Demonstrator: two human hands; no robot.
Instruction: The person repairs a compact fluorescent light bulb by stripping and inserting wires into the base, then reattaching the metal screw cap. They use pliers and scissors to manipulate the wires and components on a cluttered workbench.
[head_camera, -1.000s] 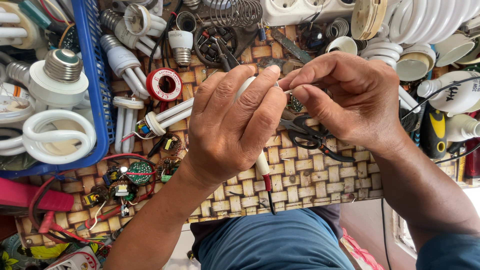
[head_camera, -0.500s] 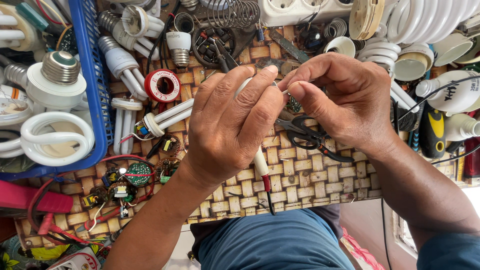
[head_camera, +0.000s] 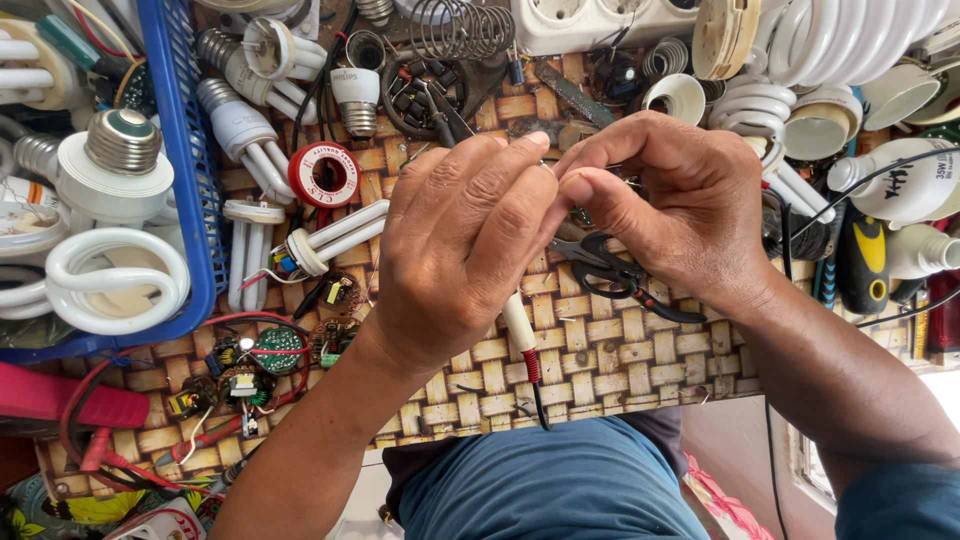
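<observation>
The left hand (head_camera: 465, 250) and right hand (head_camera: 670, 205) are staying pressed together above the tabletop (head_camera: 600, 360), fingertips still pinching something tiny, the soldering iron (head_camera: 522, 335) tucked under the left; barely anything is shifting.

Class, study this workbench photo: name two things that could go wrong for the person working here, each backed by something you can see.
1. The left hand hides the tool with the cream handle; its tip may slip against the right hand.
2. The black scissors lie directly under both hands, so a lowered wrist might catch them.
</observation>
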